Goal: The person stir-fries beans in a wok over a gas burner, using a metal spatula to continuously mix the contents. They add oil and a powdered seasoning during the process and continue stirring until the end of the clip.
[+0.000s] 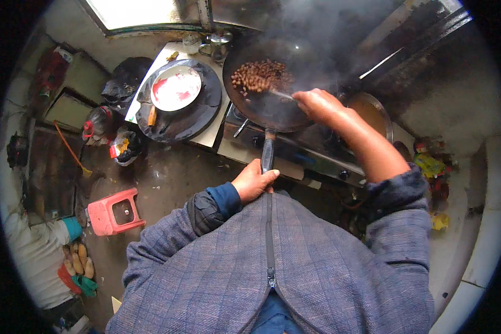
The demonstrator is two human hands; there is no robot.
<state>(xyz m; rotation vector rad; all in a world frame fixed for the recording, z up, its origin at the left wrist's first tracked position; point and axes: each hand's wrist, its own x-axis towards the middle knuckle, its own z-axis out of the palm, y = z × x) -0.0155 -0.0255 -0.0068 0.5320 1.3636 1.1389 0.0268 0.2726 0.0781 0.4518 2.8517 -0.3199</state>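
Note:
A dark wok (281, 116) sits on the stove (303, 153), with steam rising over it. Small brown pieces of food (256, 76) lie heaped in its left part; they are too small to name. My left hand (253, 181) is wrapped round the wok's black handle (268, 153), close to my body. Over the wok's right side, my right hand (322, 106) is closed on the metal handle of a stirring utensil (281, 95). Its other end reaches to the food, and its head cannot be made out.
Left of the wok, a round dark board (206, 117) carries a white dish (176, 89) with red smears and a wooden-handled knife (152, 116). A metal jug (219, 45) stands behind. Another pan (370, 114) is at right. A red stool (115, 213) stands on the floor.

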